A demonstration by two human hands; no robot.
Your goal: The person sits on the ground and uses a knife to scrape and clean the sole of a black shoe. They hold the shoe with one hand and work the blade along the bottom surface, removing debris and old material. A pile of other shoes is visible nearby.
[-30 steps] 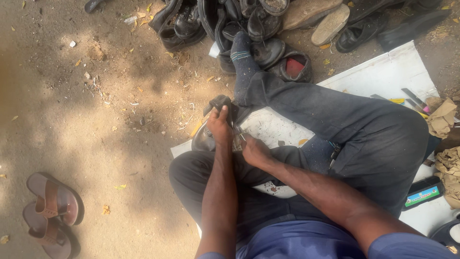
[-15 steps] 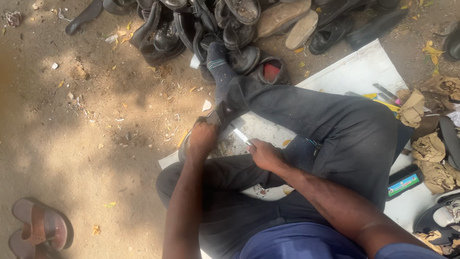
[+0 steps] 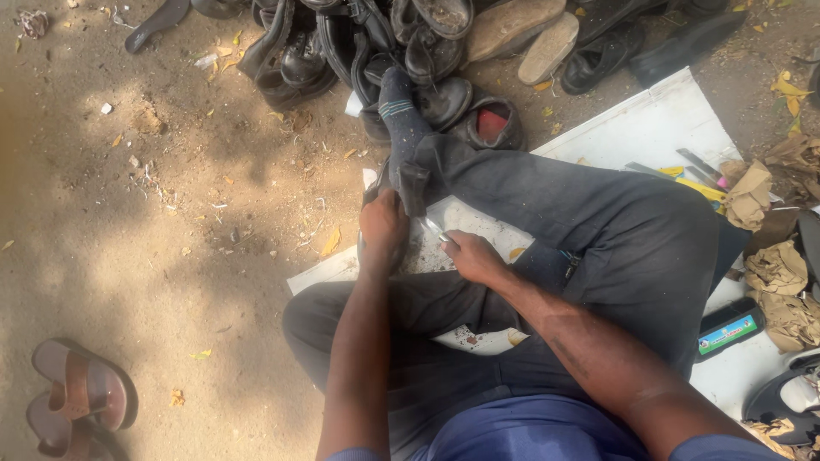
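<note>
The dark shoe [image 3: 401,183] lies on the white board [image 3: 649,128] just below your stretched leg, at about 12 o'clock from your left hand [image 3: 382,226]. Your left fingers are curled down over the shoe and press on it, so most of the shoe is hidden under the hand and the trouser cuff. Your right hand [image 3: 471,256] is just at 3 o'clock of the left one, its fingers clenched around a thin metal blade [image 3: 434,229] whose tip points toward the shoe, at about 10 o'clock from this hand. I cannot tell if the tip touches the shoe.

At 12 o'clock, past your socked foot [image 3: 400,115], stands a pile of black shoes [image 3: 359,43] on the ground. Some tools [image 3: 696,175] and crumpled brown paper [image 3: 773,265] lie at 3 o'clock on the board. A pair of brown sandals [image 3: 73,397] is well apart at 8 o'clock on the sandy ground [image 3: 128,239].
</note>
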